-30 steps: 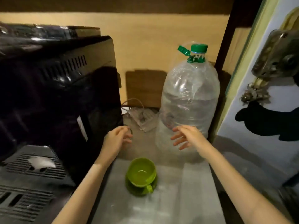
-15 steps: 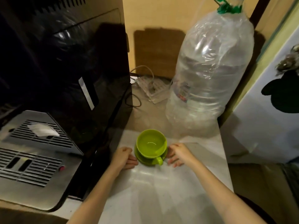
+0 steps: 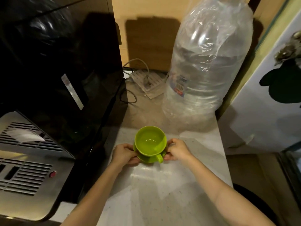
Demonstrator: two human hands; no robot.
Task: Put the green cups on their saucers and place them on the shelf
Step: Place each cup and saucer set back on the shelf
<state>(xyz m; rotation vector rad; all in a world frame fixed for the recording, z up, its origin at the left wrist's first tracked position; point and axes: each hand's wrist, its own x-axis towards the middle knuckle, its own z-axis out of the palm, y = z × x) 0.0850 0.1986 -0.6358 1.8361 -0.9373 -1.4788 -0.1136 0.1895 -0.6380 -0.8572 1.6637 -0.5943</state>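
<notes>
A green cup (image 3: 150, 140) stands upright on a green saucer (image 3: 145, 159) on the pale speckled counter (image 3: 162, 193), its handle pointing toward me. My left hand (image 3: 124, 154) grips the saucer's left edge and my right hand (image 3: 176, 150) grips its right edge, fingers curled under the rim. The cup is empty. Most of the saucer is hidden under the cup and my fingers.
A black coffee machine (image 3: 57, 70) with a metal drip tray (image 3: 24, 160) fills the left. A big clear water bottle (image 3: 205, 67) wrapped in plastic stands behind the cup on the right. A power strip with cables (image 3: 146, 82) lies at the back. A white fridge door (image 3: 268, 103) is at right.
My hands came back from near the bottle, dropped to the saucer and closed on its two sides. The camera tilted down and closer.
</notes>
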